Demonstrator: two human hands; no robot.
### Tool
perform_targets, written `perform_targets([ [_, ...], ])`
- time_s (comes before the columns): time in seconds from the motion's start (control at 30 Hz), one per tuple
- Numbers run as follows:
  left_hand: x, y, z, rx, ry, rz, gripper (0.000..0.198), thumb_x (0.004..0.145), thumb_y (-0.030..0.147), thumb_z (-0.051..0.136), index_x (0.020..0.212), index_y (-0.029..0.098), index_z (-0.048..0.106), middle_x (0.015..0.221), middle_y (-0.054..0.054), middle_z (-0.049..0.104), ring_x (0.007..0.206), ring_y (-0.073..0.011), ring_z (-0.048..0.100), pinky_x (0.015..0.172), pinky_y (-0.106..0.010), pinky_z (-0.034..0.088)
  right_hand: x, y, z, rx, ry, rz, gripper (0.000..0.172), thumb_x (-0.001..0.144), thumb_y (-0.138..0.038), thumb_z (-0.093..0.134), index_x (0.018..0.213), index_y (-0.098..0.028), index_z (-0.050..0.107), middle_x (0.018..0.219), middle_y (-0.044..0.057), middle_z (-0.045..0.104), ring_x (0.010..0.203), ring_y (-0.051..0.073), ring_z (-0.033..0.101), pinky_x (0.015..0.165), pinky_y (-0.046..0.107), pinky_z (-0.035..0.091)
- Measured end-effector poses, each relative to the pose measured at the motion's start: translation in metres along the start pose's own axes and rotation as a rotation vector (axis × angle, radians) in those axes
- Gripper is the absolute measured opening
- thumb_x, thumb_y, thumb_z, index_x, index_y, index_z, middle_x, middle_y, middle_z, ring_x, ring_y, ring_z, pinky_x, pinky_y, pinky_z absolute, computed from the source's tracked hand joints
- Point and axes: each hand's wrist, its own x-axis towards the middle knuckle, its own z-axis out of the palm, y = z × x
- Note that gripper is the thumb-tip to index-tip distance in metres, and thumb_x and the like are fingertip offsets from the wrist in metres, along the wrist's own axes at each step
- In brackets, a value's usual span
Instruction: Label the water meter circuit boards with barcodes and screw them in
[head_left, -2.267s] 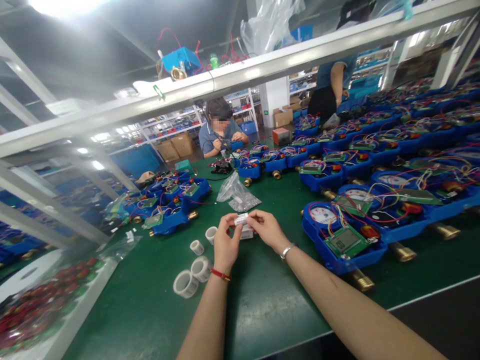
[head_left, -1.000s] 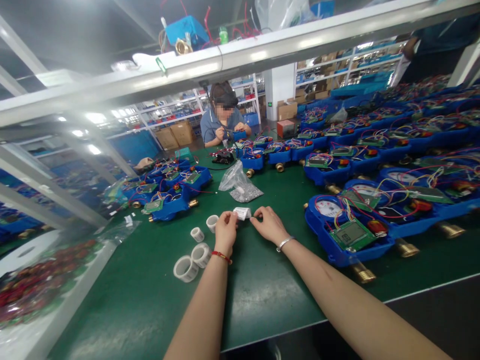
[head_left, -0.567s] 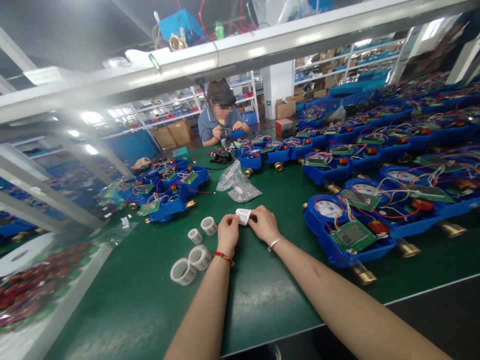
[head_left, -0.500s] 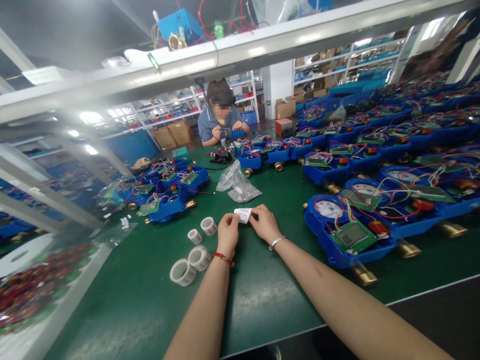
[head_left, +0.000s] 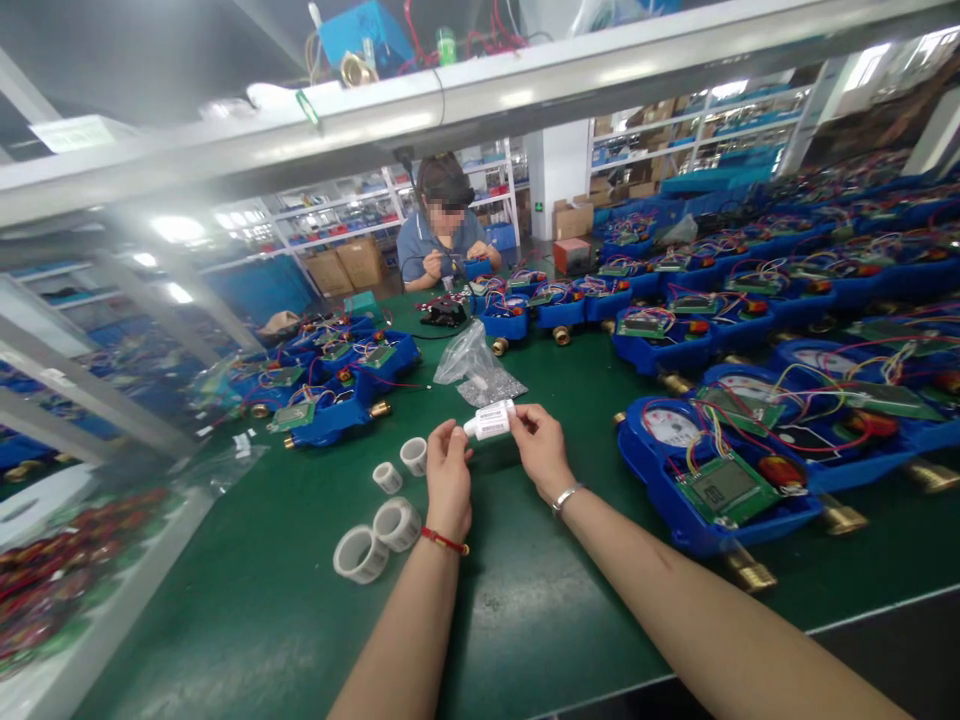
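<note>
White printed piece (head_left: 492, 421) just got turned, more print showing; handling's ongoing, I'd judge. It's above the desk (head_left: 525, 620), between my hands: right hand (head_left: 545, 457) grip pinched on one end, left hand (head_left: 448, 485) at the other, closure unclear.

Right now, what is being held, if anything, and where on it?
White printed labels, pinched at their right-hand end by the right hand. The left hand is at the other end; whether it grips there cannot be told.
</note>
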Motion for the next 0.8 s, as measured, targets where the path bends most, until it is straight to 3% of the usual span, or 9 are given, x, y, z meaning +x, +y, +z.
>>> perform_targets([
  [0.13, -0.004, 0.008, 0.005, -0.031, -0.125, 0.116, 0.025, 0.084, 0.036, 0.057, 0.098, 0.018, 0.067, 0.104, -0.008, 0.067, 0.098, -0.0213, 0.061, 0.087, -0.034, 0.046, 0.001, 0.002, 0.002, 0.081, -0.049, 0.014, 0.031, 0.086, -0.039, 0.051, 0.086, -0.016, 0.071, 0.082, 0.008, 0.068, 0.076, 0.021, 0.062, 0.07, 0.032, 0.048],
  [0.23, -0.005, 0.011, 0.007, -0.067, -0.121, 0.167, 0.027, 0.079, 0.034, 0.065, 0.102, 0.019, 0.066, 0.109, -0.007, 0.066, 0.102, -0.0206, 0.06, 0.092, -0.033, 0.044, 0.001, -0.002, -0.001, 0.092, -0.084, -0.013, 0.028, 0.086, -0.036, 0.052, 0.087, -0.017, 0.072, 0.088, 0.008, 0.068, 0.082, 0.021, 0.063, 0.075, 0.033, 0.048],
  [0.43, -0.003, 0.006, 0.005, -0.125, -0.105, 0.09, 0.037, 0.081, 0.051, 0.06, 0.081, 0.014, 0.065, 0.081, -0.005, 0.065, 0.078, -0.018, 0.06, 0.076, -0.032, 0.046, -0.004, -0.014, -0.006, 0.063, -0.096, -0.089, 0.02, 0.083, -0.032, 0.059, 0.076, -0.018, 0.071, 0.078, 0.004, 0.059, 0.071, 0.018, 0.055, 0.064, 0.029, 0.042],
  [0.63, -0.002, 0.008, 0.004, -0.225, -0.143, 0.039, 0.034, 0.066, 0.037, 0.078, 0.089, 0.013, 0.07, 0.089, -0.006, 0.07, 0.081, -0.0167, 0.059, 0.08, -0.03, 0.044, -0.008, -0.021, -0.007, 0.066, -0.072, -0.126, 0.014, 0.074, -0.027, 0.07, 0.066, -0.018, 0.063, 0.071, -0.001, 0.051, 0.063, 0.014, 0.046, 0.059, 0.026, 0.036],
  [0.8, 0.002, 0.011, 0.003, -0.328, -0.11, 0.05, 0.03, 0.065, 0.035, 0.079, 0.085, 0.015, 0.071, 0.084, -0.002, 0.069, 0.079, -0.0137, 0.058, 0.08, -0.027, 0.042, -0.008, -0.025, -0.007, 0.1, -0.109, -0.124, 0.017, 0.078, -0.03, 0.067, 0.066, -0.019, 0.063, 0.072, 0.0, 0.054, 0.066, 0.015, 0.049, 0.061, 0.027, 0.037],
])
